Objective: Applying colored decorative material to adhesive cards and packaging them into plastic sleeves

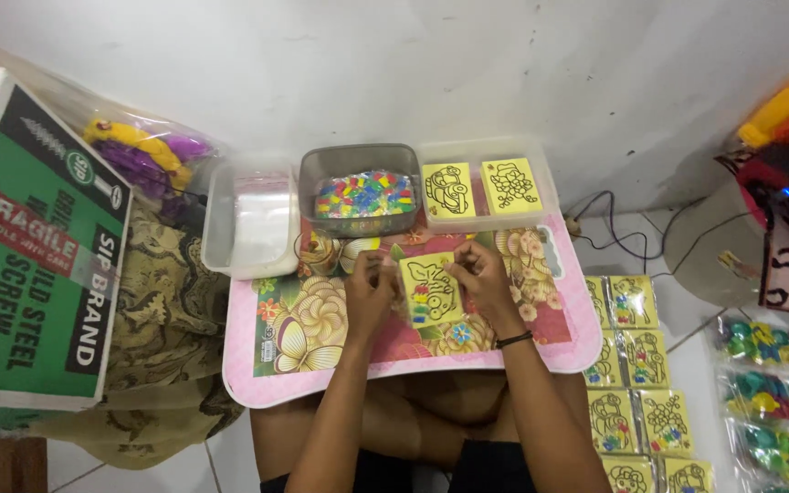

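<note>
- Green box [34,246]: far left, tilted, white edges, with a red label [18,228] and a black band.
- Held packet [430,291]: centre, over the pink table; clear bag, yellow card, coloured pieces inside, pinched by both hands.
- Finished packets [636,374]: right floor, yellow, in two columns.
- Clear bags [773,402]: far right, full of coloured pieces.
- Bag stack [265,219]: in the left tub.

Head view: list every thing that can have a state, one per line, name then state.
yellow card: held up over the pink tray table by both hands
left hand: gripping the card's left edge
right hand: gripping the card's right edge
grey tub: open, holding coloured pieces
clear tub: open, two yellow cards inside
green box: closed, tilted
</note>
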